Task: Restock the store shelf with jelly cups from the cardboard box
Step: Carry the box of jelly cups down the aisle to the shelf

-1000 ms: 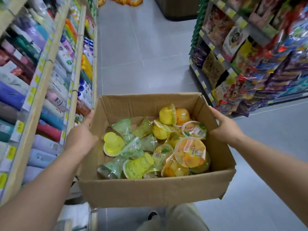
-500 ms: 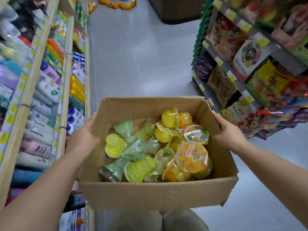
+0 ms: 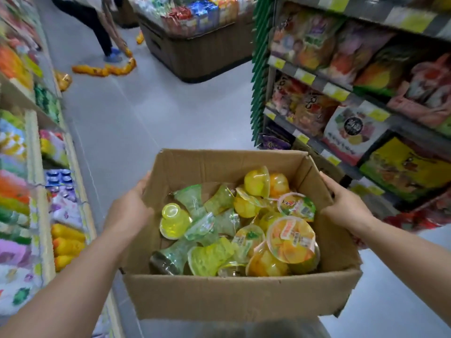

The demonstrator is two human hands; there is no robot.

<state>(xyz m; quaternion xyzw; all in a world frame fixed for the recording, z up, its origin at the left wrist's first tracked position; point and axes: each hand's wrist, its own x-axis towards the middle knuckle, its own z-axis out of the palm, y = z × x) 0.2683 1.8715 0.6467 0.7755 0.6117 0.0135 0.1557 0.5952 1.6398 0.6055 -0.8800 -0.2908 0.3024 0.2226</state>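
While both forearms stretch forward from the lower corners of the view, the left hand (image 3: pixel 127 215) clasps the left wall of the cardboard box (image 3: pixel 239 296), knuckles upward, fingers curled round the outside. The right hand (image 3: pixel 346 208) clasps the right wall, thumb lying along the rim. Each grip is closed on the box, which hangs above the aisle floor (image 3: pixel 146 113) between the left shelf (image 3: pixel 36 167) and the right shelf (image 3: pixel 317 79). Jelly cups (image 3: pixel 290 237) lie jumbled inside it, yellow, green and orange.
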